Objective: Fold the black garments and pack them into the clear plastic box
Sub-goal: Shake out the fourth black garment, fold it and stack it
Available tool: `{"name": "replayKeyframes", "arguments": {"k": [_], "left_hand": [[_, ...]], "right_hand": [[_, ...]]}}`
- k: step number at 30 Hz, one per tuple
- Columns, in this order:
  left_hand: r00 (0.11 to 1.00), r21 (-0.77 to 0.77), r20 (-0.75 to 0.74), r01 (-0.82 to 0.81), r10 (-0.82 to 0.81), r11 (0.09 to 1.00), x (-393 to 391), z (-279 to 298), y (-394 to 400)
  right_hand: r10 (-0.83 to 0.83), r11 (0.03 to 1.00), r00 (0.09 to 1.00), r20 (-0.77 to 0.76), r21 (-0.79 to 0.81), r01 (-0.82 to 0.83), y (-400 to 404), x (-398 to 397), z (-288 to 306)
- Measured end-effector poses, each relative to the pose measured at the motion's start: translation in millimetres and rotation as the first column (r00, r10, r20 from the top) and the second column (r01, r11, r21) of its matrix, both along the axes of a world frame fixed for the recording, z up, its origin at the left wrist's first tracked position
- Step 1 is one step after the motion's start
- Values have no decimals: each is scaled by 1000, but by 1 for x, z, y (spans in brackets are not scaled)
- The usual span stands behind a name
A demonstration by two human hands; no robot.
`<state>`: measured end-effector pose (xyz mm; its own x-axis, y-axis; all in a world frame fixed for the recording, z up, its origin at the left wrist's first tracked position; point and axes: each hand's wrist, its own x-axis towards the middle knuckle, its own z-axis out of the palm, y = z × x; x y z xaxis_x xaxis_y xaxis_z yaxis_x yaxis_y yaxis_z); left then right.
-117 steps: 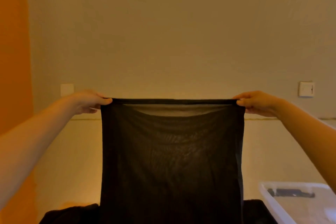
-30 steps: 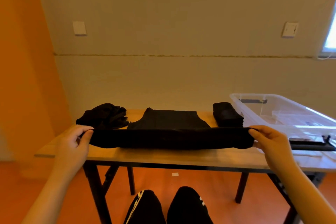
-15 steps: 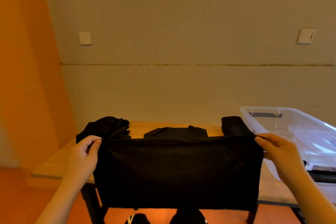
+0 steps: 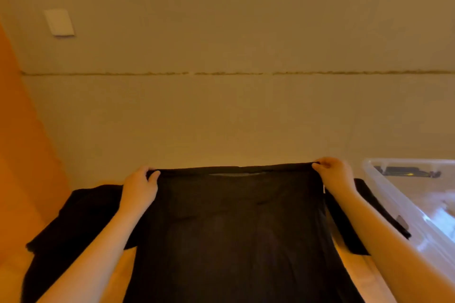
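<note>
A black garment [image 4: 236,229] stretches flat from the bottom of the view toward the wall, over the wooden table [image 4: 123,275]. My left hand [image 4: 139,188] pinches its far left corner, and my right hand [image 4: 333,176] pinches its far right corner. A crumpled black garment [image 4: 73,224] lies on the table to the left, partly behind my left arm. A folded black garment [image 4: 364,219] lies to the right, between my right arm and the clear plastic box [image 4: 418,199].
The box stands at the table's right end with a black latch [image 4: 406,171] at its far rim. A beige wall with a white switch plate [image 4: 59,22] rises behind the table. An orange wall [image 4: 22,155] is on the left.
Both hands have carried the garment's top edge forward and away from me, so it now lies stretched over the table instead of hanging in front of it. The view has tilted upward.
</note>
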<state>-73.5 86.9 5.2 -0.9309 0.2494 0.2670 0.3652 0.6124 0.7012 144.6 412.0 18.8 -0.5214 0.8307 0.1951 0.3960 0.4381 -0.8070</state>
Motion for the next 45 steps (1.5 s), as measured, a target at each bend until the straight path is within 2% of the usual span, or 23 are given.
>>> {"name": "replayKeyframes", "arguments": {"k": [3, 5, 7, 9, 11, 12, 17, 20, 23, 27, 29, 33, 36, 39, 41, 45], "left_hand": [[999, -302, -15, 33, -39, 953, 6, -26, 20], [984, -408, -14, 156, -178, 899, 33, -46, 22], [951, -471, 61, 296, -304, 831, 65, -63, 18], [933, -528, 161, 357, -322, 770, 91, -81, 7], [943, -587, 174, 332, -285, 739, 98, -93, -7], [953, -611, 154, 300, -262, 732, 99, -97, -15], [962, -636, 169, 272, -213, 723, 104, -102, -51], [943, -638, 174, 328, -285, 696, 118, -102, -74], [924, -650, 196, 373, -328, 662, 130, -101, -90], [914, -670, 223, 395, -337, 629, 133, -99, -102], [892, -668, 242, 439, -381, 602, 139, -97, -109], [864, -634, 251, 487, -436, 600, 155, -99, -127], [871, -639, 227, 470, -435, 608, 154, -102, -136], [880, -648, 179, 442, -440, 620, 156, -107, -141], [884, -654, 138, 419, -446, 629, 161, -110, -143], [877, -650, 123, 425, -464, 630, 166, -112, -151]], "right_hand": [[-1, 997, 975, 221, 79, -17, -15, -27, -21], [119, 975, 941, 317, 143, -171, -43, -26, -39], [305, 917, 860, 409, 119, -381, -76, -13, -59], [406, 856, 739, 537, 59, -513, -102, 4, -78], [384, 836, 631, 674, 37, -548, -112, 22, -92], [353, 837, 613, 707, 55, -544, -111, 31, -97], [251, 885, 640, 726, 96, -456, -89, 77, -97], [227, 853, 622, 749, 156, -498, -89, 103, -94], [240, 848, 583, 776, 125, -516, -95, 125, -101], [225, 862, 597, 770, 128, -491, -91, 148, -106], [237, 839, 578, 781, 136, -527, -95, 157, -105], [303, 800, 521, 798, 84, -594, -110, 174, -106], [301, 821, 512, 805, 54, -568, -107, 187, -106], [250, 841, 530, 810, 89, -533, -107, 197, -103], [225, 822, 550, 805, 147, -551, -117, 198, -107], [274, 779, 573, 773, 171, -603, -133, 201, -116]]}}
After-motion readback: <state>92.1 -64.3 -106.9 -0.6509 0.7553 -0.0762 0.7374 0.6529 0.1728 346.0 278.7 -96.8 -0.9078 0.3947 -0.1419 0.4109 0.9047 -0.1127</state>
